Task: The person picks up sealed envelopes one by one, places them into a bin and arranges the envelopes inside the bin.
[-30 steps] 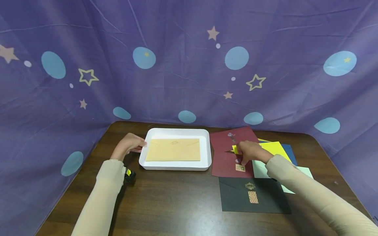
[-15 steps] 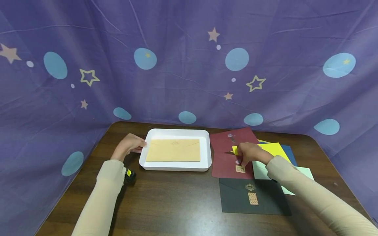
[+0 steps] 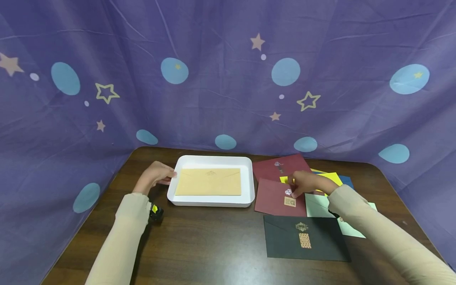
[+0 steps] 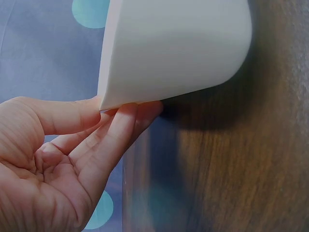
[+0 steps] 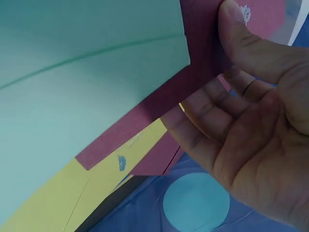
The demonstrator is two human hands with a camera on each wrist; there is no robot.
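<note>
The right hand (image 3: 307, 183) pinches the nearer red envelope (image 3: 271, 198) between thumb and fingers; the left hand (image 3: 156, 173) pinches the rim of the tray (image 3: 213, 202). Paper looks light, bendy, likely slippery: best held by an edge. Table (image 3: 199, 241) below the fingers, curtain (image 3: 213, 95) beyond.

On my head feed I look forward and down from the near side of the tray (image 3: 213, 161), far enough back to get the worktop (image 3: 206, 245) and the curtain (image 3: 228, 99) behind the tray. My left wrist feed sits close in at the tray's left end, turned sideways, facing its outer wall past the left hand (image 4: 72, 159); the head feed shares that end. Right of the tray, my right wrist feed looks closely past the right hand (image 5: 253, 133) at the red envelope (image 5: 202, 46), also in the head view.
</note>
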